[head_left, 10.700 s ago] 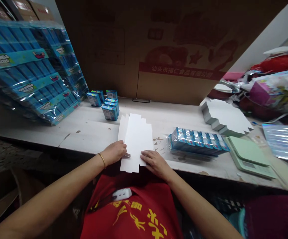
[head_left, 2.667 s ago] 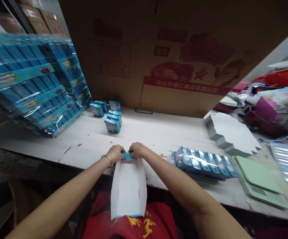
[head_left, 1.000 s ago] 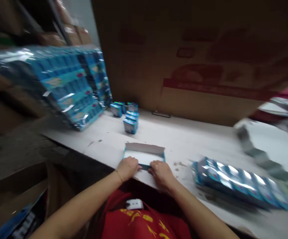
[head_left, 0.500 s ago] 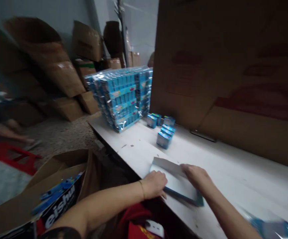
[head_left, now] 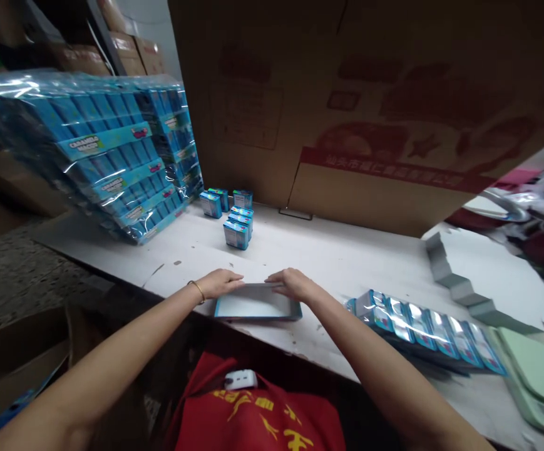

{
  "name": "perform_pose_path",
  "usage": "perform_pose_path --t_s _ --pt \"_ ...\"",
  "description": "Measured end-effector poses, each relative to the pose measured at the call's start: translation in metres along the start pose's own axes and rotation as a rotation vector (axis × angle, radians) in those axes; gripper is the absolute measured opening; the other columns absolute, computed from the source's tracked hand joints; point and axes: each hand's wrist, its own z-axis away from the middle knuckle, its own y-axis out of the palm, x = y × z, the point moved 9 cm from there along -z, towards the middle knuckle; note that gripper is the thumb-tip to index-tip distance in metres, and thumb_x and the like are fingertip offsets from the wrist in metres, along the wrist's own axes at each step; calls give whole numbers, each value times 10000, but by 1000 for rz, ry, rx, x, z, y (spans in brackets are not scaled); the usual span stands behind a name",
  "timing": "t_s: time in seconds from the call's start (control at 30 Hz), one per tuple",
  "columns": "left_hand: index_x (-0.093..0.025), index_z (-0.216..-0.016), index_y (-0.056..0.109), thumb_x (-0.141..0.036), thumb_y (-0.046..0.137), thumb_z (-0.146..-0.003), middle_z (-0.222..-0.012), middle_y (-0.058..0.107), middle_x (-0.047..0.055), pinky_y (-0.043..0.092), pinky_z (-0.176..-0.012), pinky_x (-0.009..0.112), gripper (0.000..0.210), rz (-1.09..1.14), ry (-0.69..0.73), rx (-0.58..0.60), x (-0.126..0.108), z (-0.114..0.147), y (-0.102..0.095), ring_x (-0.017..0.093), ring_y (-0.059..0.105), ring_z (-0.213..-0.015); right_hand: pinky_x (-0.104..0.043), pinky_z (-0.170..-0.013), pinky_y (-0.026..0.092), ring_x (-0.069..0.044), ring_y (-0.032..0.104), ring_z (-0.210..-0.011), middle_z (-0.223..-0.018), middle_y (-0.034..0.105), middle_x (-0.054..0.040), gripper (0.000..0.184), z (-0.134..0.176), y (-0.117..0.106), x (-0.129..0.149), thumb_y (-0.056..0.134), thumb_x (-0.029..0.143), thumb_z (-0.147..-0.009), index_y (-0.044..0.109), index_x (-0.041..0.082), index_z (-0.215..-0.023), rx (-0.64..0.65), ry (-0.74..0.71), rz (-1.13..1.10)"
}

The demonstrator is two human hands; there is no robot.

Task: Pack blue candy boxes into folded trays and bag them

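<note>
A shallow open cardboard tray (head_left: 257, 307), white inside and blue outside, lies at the table's front edge. My left hand (head_left: 220, 283) grips the left part of its far wall, the fingers pressed together. My right hand (head_left: 293, 283) pinches the same wall farther right, its thumb side toward the left hand. Several small blue boxes (head_left: 236, 234) stand beyond the tray, a little to the left. To the right lies a row of shiny blue packets (head_left: 422, 326), close to my right forearm.
Plastic-wrapped blue display boxes (head_left: 112, 156) are stacked at the left. A large brown carton (head_left: 347, 207) stands along the back of the white table (head_left: 337, 247). Flat white card blanks (head_left: 501, 269) and a pale green device (head_left: 539, 363) are at the right. An open carton (head_left: 18, 338) sits below left.
My view has swung to the right. My left hand has gone from the tray's near left side to its far wall, and the tray now lies squarer to me.
</note>
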Motion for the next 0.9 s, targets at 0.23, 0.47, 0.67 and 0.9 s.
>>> perform_pose_path --t_s 0.23,0.47,0.67,0.9 --pt "-225 -1147 508 -403 168 -889 -1050 612 33 356 -858 240 462 -103 75 -11 -13 2 15 154 533 -972 -293 -821 399 -168 547 -975 -1122 574 -57 434 9 20 3 352 137 -840 403 255 -1254 -81 -19 87" --pt "-164 -1177 467 -391 410 -817 -1124 554 68 355 -885 242 430 -90 59 7 2 -1 19 159 496 -1018 -256 -887 377 -158 486 -1081 -1216 515 -37 419 2 22 -9 372 370 -861 454 185 -1228 41 -57 -154" --pt "-202 -1045 530 -384 445 -798 -983 581 60 418 -788 263 318 -446 85 19 -9 -7 23 177 546 -910 -249 -751 430 -172 566 -909 -1025 615 -25 305 -1 15 -6 556 284 -739 582 211 -1034 18 -57 -27" --pt "-147 -886 528 -109 297 -826 -890 586 133 446 -720 360 241 -578 3 -25 -25 -10 37 218 566 -849 -320 -714 430 -192 527 -906 -961 587 -84 236 -1 27 16 343 112 -841 534 186 -958 -113 -96 146"
